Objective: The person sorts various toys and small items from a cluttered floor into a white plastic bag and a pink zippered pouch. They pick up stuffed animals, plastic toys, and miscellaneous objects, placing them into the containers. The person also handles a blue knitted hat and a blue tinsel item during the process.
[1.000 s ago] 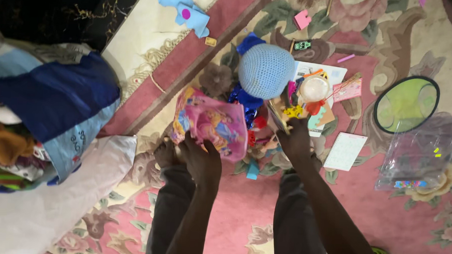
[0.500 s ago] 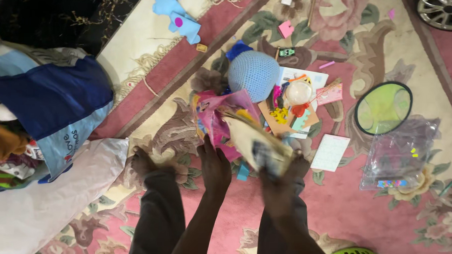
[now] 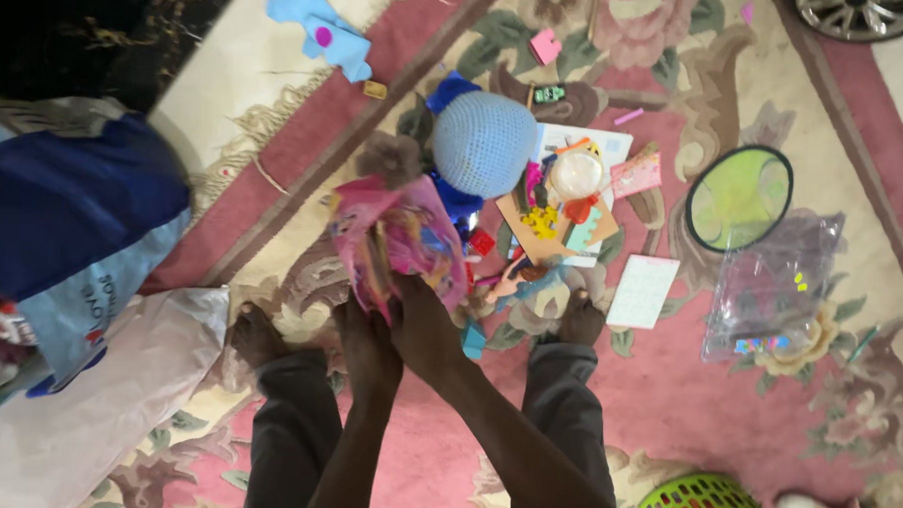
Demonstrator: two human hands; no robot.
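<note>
Above the floral rug (image 3: 766, 415), both hands meet on the pink printed bag (image 3: 397, 237): the left hand (image 3: 368, 346) and the right hand (image 3: 424, 328) each have their grip clamped on its crumpled lower edge, just beside the blue crocheted ball (image 3: 483, 143).

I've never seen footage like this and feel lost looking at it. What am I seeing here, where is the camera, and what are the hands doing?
There is no machine here. The camera sits on a person's head and looks straight down, so you see their own arms, dark trouser legs and bare feet on a flowered pink carpet. Both hands, the left hand and the right hand, grip a crumpled pink picture bag. Beyond it lies a pile of small toys, with a light blue crocheted ball, a clear plastic tub, a white notepad, a round green mesh disc and a clear plastic pouch. At the left are a blue cloth bag and a white plastic bag.
</note>
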